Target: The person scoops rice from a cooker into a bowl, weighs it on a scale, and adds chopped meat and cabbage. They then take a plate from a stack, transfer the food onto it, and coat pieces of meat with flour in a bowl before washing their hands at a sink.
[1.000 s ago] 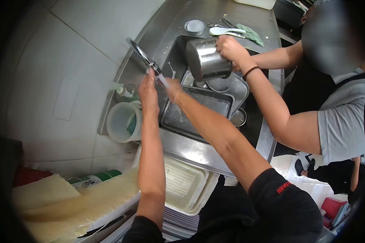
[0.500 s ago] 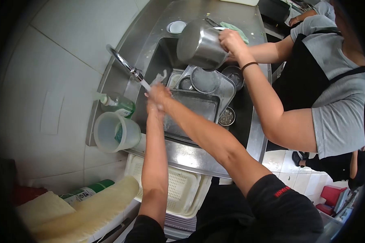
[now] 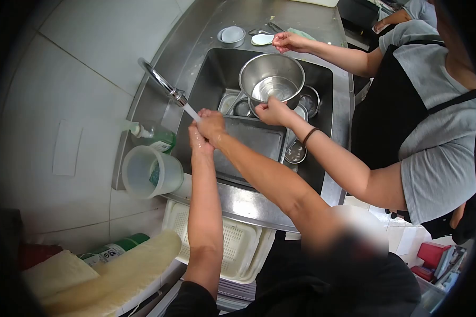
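The person is holding both hands under the water running from the tap (image 3: 161, 83) over the sink (image 3: 209, 74). The left hand (image 3: 198, 138) and the right hand (image 3: 212, 124) are pressing together, fingers curled round each other, and they are holding no dish, only each other. The washing looks like it is in the middle: the water is running and the hands are wet, but I cannot tell if any soap is on them. Just under the hands a flat metal tray (image 3: 254, 138) is lying in the sink, and it is waiting with small bowls around it. Beside them, another person's hand (image 3: 272, 112) is gripping the rim of a big steel pot (image 3: 272, 79). A clear jug (image 3: 149, 171) and a soap bottle (image 3: 154, 134) are standing by the tap.
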Action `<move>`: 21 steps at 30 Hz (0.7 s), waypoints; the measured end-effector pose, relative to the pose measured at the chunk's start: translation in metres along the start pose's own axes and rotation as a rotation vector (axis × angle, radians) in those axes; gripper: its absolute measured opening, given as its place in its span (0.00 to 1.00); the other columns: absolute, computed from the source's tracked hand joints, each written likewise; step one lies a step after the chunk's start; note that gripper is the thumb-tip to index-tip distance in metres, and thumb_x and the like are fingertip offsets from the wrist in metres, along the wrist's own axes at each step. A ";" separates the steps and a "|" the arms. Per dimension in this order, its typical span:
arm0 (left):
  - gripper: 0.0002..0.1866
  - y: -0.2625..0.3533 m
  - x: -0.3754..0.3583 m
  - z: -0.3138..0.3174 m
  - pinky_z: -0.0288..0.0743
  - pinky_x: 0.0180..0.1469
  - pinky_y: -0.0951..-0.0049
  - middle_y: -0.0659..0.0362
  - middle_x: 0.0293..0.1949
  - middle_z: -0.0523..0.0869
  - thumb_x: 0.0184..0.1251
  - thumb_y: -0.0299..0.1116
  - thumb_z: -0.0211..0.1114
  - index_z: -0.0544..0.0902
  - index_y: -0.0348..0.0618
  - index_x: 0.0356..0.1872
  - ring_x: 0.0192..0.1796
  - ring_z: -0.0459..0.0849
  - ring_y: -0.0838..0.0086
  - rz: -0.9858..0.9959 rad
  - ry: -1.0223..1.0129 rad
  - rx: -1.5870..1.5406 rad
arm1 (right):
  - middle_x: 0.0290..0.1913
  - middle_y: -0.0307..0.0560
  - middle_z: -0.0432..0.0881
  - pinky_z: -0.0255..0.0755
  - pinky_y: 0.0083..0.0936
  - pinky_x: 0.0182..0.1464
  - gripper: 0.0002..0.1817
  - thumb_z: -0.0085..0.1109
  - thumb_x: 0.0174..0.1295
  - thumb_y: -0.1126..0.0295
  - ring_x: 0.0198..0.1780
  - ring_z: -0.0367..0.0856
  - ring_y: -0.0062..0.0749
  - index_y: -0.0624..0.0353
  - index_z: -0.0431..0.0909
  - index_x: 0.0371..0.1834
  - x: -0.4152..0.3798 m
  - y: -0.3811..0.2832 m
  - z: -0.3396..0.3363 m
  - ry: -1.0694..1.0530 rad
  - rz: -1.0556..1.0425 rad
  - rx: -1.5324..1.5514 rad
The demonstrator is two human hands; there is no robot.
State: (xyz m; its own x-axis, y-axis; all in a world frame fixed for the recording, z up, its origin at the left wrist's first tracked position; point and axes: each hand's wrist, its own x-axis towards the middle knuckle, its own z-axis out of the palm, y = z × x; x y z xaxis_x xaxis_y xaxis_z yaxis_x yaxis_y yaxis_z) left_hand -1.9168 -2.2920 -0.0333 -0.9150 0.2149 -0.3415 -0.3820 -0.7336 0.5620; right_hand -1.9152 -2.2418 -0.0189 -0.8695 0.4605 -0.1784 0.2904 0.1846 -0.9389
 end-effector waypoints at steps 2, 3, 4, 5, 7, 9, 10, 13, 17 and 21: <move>0.13 0.000 -0.002 0.000 0.74 0.48 0.65 0.53 0.38 0.81 0.64 0.35 0.47 0.75 0.39 0.41 0.42 0.80 0.63 -0.053 -0.006 0.022 | 0.39 0.59 0.80 0.72 0.35 0.46 0.14 0.53 0.56 0.63 0.46 0.78 0.49 0.65 0.80 0.31 -0.004 -0.005 -0.008 -0.005 0.102 0.219; 0.13 0.000 -0.001 -0.003 0.74 0.46 0.65 0.53 0.38 0.81 0.64 0.36 0.46 0.75 0.40 0.41 0.41 0.80 0.62 -0.107 -0.013 0.045 | 0.38 0.60 0.80 0.72 0.34 0.46 0.14 0.52 0.56 0.63 0.46 0.78 0.50 0.64 0.80 0.31 -0.009 -0.013 -0.016 0.001 0.174 0.187; 0.13 -0.001 0.002 -0.004 0.74 0.46 0.65 0.53 0.38 0.81 0.64 0.36 0.46 0.75 0.40 0.41 0.41 0.80 0.62 -0.109 -0.014 0.045 | 0.37 0.60 0.81 0.72 0.34 0.46 0.14 0.52 0.56 0.62 0.45 0.79 0.50 0.62 0.81 0.31 -0.014 -0.022 -0.025 0.008 0.246 0.154; 0.14 -0.002 0.006 -0.008 0.75 0.44 0.65 0.53 0.37 0.81 0.65 0.37 0.46 0.75 0.40 0.41 0.39 0.80 0.62 -0.125 -0.007 -0.001 | 0.37 0.60 0.81 0.72 0.34 0.46 0.14 0.52 0.56 0.62 0.45 0.79 0.50 0.62 0.81 0.31 -0.011 -0.018 -0.022 0.010 0.247 0.154; 0.14 -0.005 0.007 -0.011 0.76 0.42 0.65 0.53 0.36 0.81 0.65 0.38 0.46 0.75 0.40 0.41 0.37 0.80 0.62 -0.144 0.000 -0.047 | 0.35 0.60 0.81 0.72 0.34 0.46 0.13 0.52 0.55 0.62 0.44 0.79 0.51 0.59 0.82 0.31 -0.002 -0.003 -0.014 -0.041 0.032 -0.184; 0.15 -0.008 0.004 -0.016 0.77 0.38 0.65 0.53 0.34 0.81 0.65 0.40 0.47 0.75 0.38 0.39 0.35 0.81 0.63 -0.060 0.030 0.008 | 0.38 0.59 0.81 0.72 0.35 0.45 0.15 0.49 0.56 0.63 0.45 0.80 0.49 0.63 0.81 0.33 -0.004 -0.005 -0.017 -0.132 0.173 0.000; 0.15 -0.010 0.005 -0.017 0.77 0.38 0.65 0.53 0.34 0.81 0.65 0.40 0.47 0.75 0.38 0.39 0.35 0.81 0.63 -0.062 0.026 0.013 | 0.41 0.59 0.80 0.72 0.35 0.45 0.16 0.45 0.57 0.65 0.45 0.80 0.47 0.66 0.79 0.35 -0.005 -0.007 -0.020 -0.223 0.311 0.186; 0.13 -0.016 0.018 -0.034 0.77 0.35 0.70 0.56 0.34 0.82 0.64 0.36 0.47 0.77 0.40 0.38 0.34 0.81 0.66 -0.160 0.037 0.131 | 0.42 0.59 0.80 0.73 0.37 0.45 0.18 0.41 0.59 0.64 0.46 0.79 0.48 0.66 0.79 0.36 0.000 0.018 0.005 -0.067 0.237 0.073; 0.13 -0.022 -0.001 -0.060 0.77 0.35 0.71 0.57 0.35 0.82 0.64 0.36 0.48 0.78 0.38 0.39 0.34 0.81 0.66 0.029 0.087 0.396 | 0.40 0.58 0.80 0.72 0.36 0.43 0.17 0.43 0.58 0.65 0.44 0.79 0.46 0.65 0.79 0.36 -0.032 0.034 0.015 -0.093 0.219 0.089; 0.14 -0.027 -0.021 -0.109 0.76 0.35 0.72 0.57 0.35 0.82 0.63 0.35 0.49 0.78 0.37 0.39 0.34 0.81 0.67 0.601 0.082 1.310 | 0.37 0.56 0.80 0.72 0.35 0.41 0.15 0.45 0.56 0.66 0.41 0.79 0.44 0.64 0.78 0.35 -0.084 0.056 -0.001 -0.119 0.165 0.117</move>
State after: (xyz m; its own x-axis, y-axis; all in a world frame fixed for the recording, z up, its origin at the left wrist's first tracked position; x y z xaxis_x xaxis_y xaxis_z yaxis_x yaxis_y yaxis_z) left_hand -1.8736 -2.3475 -0.1235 -0.9844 0.0223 0.1745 0.1676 0.4197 0.8921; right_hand -1.8252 -2.2698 -0.0567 -0.8573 0.3690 -0.3591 0.3902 0.0106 -0.9207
